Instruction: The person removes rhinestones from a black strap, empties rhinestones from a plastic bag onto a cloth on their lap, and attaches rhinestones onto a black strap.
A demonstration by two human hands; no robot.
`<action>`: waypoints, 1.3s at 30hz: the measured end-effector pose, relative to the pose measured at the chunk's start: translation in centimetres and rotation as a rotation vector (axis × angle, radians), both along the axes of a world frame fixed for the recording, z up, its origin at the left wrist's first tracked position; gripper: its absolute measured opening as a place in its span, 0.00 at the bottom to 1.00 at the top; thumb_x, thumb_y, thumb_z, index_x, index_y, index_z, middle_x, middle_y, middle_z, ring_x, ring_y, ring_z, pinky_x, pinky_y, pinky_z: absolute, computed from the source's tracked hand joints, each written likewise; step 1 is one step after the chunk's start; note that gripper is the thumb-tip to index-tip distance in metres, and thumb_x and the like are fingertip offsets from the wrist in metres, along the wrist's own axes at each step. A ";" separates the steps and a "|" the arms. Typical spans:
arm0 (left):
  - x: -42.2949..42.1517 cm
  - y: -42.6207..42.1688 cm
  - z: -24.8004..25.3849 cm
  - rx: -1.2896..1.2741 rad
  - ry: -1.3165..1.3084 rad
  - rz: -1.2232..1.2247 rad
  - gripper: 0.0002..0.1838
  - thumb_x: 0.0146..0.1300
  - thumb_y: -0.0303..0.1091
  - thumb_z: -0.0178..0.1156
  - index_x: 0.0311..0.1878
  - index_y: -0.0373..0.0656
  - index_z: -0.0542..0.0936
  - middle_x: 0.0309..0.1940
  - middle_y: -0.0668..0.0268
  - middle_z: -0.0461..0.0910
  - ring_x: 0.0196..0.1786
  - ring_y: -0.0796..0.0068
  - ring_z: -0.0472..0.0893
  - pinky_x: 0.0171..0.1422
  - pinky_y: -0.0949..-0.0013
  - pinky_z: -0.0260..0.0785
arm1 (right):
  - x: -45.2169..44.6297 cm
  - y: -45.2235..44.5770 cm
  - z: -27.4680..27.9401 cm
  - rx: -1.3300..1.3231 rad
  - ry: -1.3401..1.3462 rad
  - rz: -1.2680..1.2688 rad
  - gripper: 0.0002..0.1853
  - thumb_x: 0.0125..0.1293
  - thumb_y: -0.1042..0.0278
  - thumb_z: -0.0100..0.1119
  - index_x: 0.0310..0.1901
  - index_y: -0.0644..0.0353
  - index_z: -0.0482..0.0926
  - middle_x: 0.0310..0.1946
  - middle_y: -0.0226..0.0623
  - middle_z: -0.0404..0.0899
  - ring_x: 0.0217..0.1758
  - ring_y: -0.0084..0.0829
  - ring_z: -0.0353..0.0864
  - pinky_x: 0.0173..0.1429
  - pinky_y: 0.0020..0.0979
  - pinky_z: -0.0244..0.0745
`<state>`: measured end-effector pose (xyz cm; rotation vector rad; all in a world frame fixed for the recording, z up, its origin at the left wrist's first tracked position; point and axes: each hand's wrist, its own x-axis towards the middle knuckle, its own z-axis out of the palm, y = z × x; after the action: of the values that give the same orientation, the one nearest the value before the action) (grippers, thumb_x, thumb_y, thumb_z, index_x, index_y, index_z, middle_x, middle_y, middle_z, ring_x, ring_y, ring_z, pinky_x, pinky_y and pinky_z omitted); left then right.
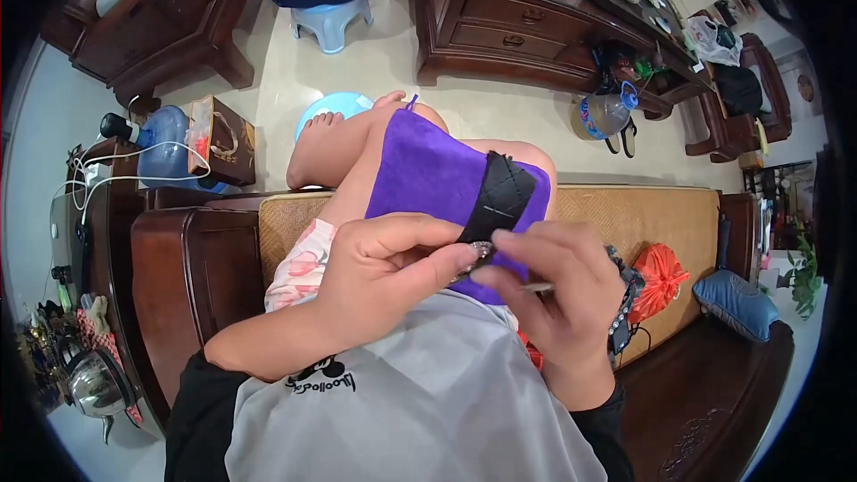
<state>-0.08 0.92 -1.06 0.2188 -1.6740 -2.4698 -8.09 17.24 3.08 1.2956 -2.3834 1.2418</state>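
Observation:
A purple cloth [428, 165] is spread over my lap. Across it lies a black quilted strip [504, 196], its far end frayed and its near end between my hands. My left hand [393, 272] is closed, thumb and forefinger pinching the strip's near end, where a small shiny silvery trim [482, 248] shows. Close beside it, my right hand [567, 290] has its thumb and fingertips bent in at the strip's edge. A thin pale object [538, 286] shows between the right fingers, too small to name. The hands partly cover the strip's near end.
I sit on a wooden bench with a woven mat [616, 205]. To my right are a red plastic bag [659, 281] and a blue cushion [736, 303]. Ahead stand a drawer table [509, 22], a water jug [603, 114] and a blue stool [330, 22] with a seated person.

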 end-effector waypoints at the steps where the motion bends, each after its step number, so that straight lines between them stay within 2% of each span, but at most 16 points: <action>1: 0.1 0.0 0.0 0.073 -0.015 0.013 0.09 0.58 0.17 0.62 0.43 0.31 0.81 0.33 0.66 0.82 0.29 0.85 0.74 0.32 0.85 0.66 | 0.2 0.0 0.0 -0.008 -0.036 -0.005 0.13 0.52 0.80 0.66 0.42 0.64 0.81 0.30 0.33 0.77 0.25 0.24 0.73 0.30 0.22 0.69; 2: 0.1 -0.1 -0.1 0.069 -0.014 0.013 0.09 0.58 0.17 0.62 0.43 0.31 0.81 0.33 0.66 0.82 0.29 0.85 0.74 0.32 0.85 0.66 | 0.3 -0.1 0.0 -0.017 -0.072 -0.010 0.13 0.53 0.80 0.66 0.42 0.64 0.81 0.30 0.33 0.77 0.26 0.24 0.74 0.31 0.22 0.70; 6: 0.1 -0.1 -0.6 0.044 0.060 -0.002 0.09 0.59 0.17 0.61 0.43 0.32 0.80 0.32 0.68 0.80 0.29 0.85 0.73 0.33 0.85 0.66 | 1.6 0.1 -0.8 -0.398 -1.018 -0.130 0.10 0.60 0.79 0.62 0.44 0.64 0.77 0.28 0.29 0.74 0.27 0.20 0.71 0.33 0.19 0.69; 12: 0.0 0.4 0.0 0.073 0.064 0.029 0.08 0.58 0.17 0.60 0.42 0.32 0.79 0.31 0.68 0.79 0.29 0.86 0.73 0.33 0.85 0.66 | 1.9 -0.1 -1.0 -0.357 -1.135 -0.041 0.06 0.65 0.79 0.58 0.43 0.65 0.74 0.28 0.28 0.71 0.28 0.17 0.68 0.33 0.17 0.67; 16: 0.1 0.5 -0.1 -0.125 0.063 0.071 0.09 0.56 0.16 0.60 0.41 0.33 0.79 0.31 0.68 0.80 0.28 0.85 0.73 0.31 0.84 0.67 | 1.8 -0.4 -1.5 -0.357 -1.103 -0.006 0.05 0.65 0.79 0.58 0.41 0.66 0.74 0.30 0.30 0.70 0.27 0.18 0.69 0.33 0.17 0.67; 26: -0.4 0.2 -0.4 -0.262 0.133 0.068 0.10 0.54 0.17 0.61 0.40 0.33 0.79 0.29 0.67 0.81 0.26 0.82 0.74 0.29 0.81 0.67 | 1.6 -0.4 -1.8 -0.305 -0.973 -0.016 0.04 0.65 0.79 0.58 0.40 0.65 0.74 0.32 0.31 0.71 0.27 0.18 0.69 0.33 0.17 0.67; 32: -0.2 -0.1 0.2 -0.414 0.152 0.094 0.10 0.52 0.18 0.62 0.40 0.34 0.79 0.28 0.66 0.81 0.25 0.80 0.74 0.29 0.79 0.67 | 1.7 -0.6 -1.3 -0.368 -1.085 0.005 0.04 0.64 0.80 0.58 0.39 0.65 0.74 0.32 0.31 0.71 0.27 0.18 0.69 0.33 0.17 0.66; 36: -0.2 -0.5 0.4 -0.606 0.251 0.105 0.11 0.52 0.20 0.63 0.40 0.35 0.79 0.29 0.64 0.81 0.24 0.77 0.74 0.29 0.77 0.67 | 1.6 -0.7 -1.3 -0.427 -1.136 0.025 0.04 0.63 0.81 0.59 0.39 0.65 0.74 0.32 0.30 0.71 0.28 0.18 0.69 0.33 0.16 0.65; 39: -0.3 -0.5 0.9 -0.619 0.262 0.101 0.11 0.52 0.20 0.62 0.40 0.35 0.79 0.29 0.64 0.81 0.24 0.76 0.74 0.29 0.76 0.66 | 1.6 -0.8 -1.2 -0.405 -1.090 0.014 0.04 0.63 0.82 0.59 0.38 0.65 0.75 0.32 0.31 0.71 0.28 0.18 0.70 0.33 0.17 0.65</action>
<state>-0.34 0.43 -0.20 -0.0893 -2.1259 -1.7073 -6.45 16.48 1.87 0.5269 -2.3778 2.7534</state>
